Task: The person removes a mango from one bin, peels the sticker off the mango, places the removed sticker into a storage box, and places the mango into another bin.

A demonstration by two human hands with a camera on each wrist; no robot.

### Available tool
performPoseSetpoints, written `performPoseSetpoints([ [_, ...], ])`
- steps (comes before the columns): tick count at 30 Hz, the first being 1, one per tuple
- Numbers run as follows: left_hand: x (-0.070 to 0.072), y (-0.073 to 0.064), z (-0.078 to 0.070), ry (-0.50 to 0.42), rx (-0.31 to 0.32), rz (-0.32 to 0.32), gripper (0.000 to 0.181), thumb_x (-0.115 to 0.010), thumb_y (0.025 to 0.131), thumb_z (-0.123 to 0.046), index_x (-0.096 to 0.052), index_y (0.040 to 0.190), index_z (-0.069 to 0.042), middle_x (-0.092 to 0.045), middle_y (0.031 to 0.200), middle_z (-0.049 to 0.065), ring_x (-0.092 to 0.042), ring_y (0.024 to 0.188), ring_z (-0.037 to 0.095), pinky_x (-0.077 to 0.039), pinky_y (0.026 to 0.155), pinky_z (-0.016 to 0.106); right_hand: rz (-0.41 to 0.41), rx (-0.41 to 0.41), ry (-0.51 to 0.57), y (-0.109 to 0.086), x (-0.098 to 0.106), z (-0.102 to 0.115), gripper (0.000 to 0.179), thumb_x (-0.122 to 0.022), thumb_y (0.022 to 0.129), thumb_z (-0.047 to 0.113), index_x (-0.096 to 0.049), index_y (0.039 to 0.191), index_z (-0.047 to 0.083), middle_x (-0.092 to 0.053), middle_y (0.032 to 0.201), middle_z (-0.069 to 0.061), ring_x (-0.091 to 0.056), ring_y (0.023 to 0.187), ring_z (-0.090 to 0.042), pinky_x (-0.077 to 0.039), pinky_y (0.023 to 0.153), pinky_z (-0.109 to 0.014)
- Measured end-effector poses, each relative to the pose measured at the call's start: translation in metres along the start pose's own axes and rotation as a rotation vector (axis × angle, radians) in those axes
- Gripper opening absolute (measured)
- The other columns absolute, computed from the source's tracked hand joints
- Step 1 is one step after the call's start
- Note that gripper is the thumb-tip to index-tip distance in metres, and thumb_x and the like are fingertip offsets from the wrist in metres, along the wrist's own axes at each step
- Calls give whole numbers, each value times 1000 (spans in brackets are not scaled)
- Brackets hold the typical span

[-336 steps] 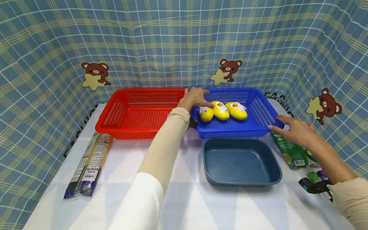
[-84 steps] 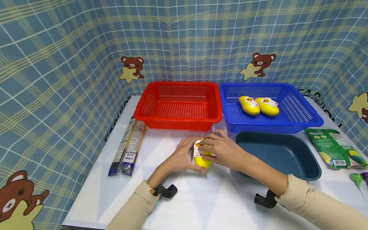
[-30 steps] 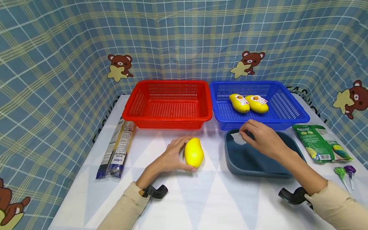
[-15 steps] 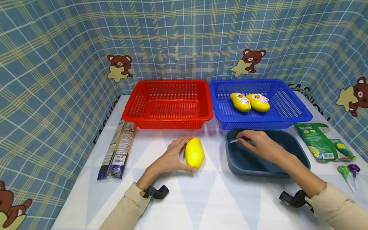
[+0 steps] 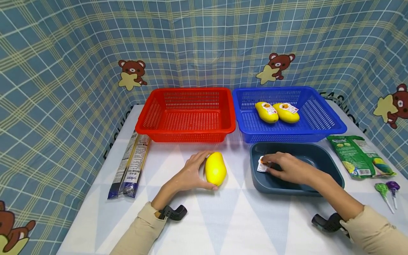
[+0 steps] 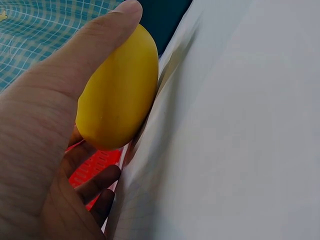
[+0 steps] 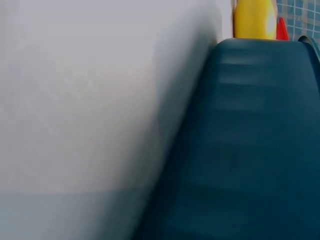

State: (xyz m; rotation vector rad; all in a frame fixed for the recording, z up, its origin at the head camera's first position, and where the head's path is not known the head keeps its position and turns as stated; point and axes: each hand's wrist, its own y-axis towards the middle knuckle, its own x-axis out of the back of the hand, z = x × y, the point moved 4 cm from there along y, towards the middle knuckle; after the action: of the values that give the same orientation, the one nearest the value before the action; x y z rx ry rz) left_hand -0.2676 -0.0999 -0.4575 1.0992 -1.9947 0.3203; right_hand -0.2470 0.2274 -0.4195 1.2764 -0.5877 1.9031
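Observation:
In the head view my left hand (image 5: 191, 174) holds a yellow mango (image 5: 215, 169) on the white table, thumb at its near end and fingers at its far side. The left wrist view shows the same mango (image 6: 120, 95) bare of any label, with the thumb laid along it. My right hand (image 5: 288, 168) is down inside the dark blue basin (image 5: 299, 190). Its fingertips pinch a small white sticker (image 5: 262, 167) with an orange picture, near the basin's left wall. The right wrist view shows only the basin (image 7: 250, 140) and table, with that hand out of sight.
A red basket (image 5: 191, 132) and a blue basket (image 5: 293, 136) stand at the back; two labelled mangoes (image 5: 267, 112) lie in the blue one. Two long packets (image 5: 130, 166) lie left. A green bag (image 5: 358, 157) and two lollipops (image 5: 380, 189) lie right.
The left hand took a mango from the blue basket to the table, and its sticker came off in the right hand. That hand has since lowered the sticker into the basin.

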Motion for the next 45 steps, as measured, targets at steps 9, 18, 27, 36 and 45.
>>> performPoseSetpoints([
  [9,1,1,-1,-3,-8,5,114,-89,59,-63,-34,154,-29,-37,151,-11,-34,133,16,-26,112,47,11,-30,-61,-3,10,3,39,-75,90,22,-68,126,9,-69,119,-1,-57,106,-23,-40,86,-44],
  [18,-1,-4,-3,-2,5,11,114,-90,59,-61,-36,153,-28,-37,154,-7,-34,135,21,-28,110,51,-189,7,-51,-6,40,28,34,-75,91,17,-68,122,6,-68,121,-6,-57,112,-28,-39,94,-53],
  [27,0,-2,-1,9,3,13,114,-89,60,-63,-34,154,-28,-36,154,-7,-34,135,19,-27,112,49,-169,-12,-45,9,37,50,43,-73,92,31,-67,128,8,-64,129,-9,-53,120,-31,-36,101,-58],
  [36,2,-2,-1,14,3,6,115,-88,60,-64,-34,155,-27,-35,155,-6,-34,136,19,-27,112,49,-142,-8,-77,29,30,78,54,-76,89,39,-64,134,10,-62,134,-9,-52,123,-30,-37,100,-54],
  [45,2,-2,-2,4,-6,10,114,-88,62,-63,-34,155,-25,-36,154,-6,-35,134,19,-27,112,49,-111,71,-136,48,15,94,67,-76,85,50,-61,137,10,-61,135,-8,-51,122,-27,-39,93,-47],
])
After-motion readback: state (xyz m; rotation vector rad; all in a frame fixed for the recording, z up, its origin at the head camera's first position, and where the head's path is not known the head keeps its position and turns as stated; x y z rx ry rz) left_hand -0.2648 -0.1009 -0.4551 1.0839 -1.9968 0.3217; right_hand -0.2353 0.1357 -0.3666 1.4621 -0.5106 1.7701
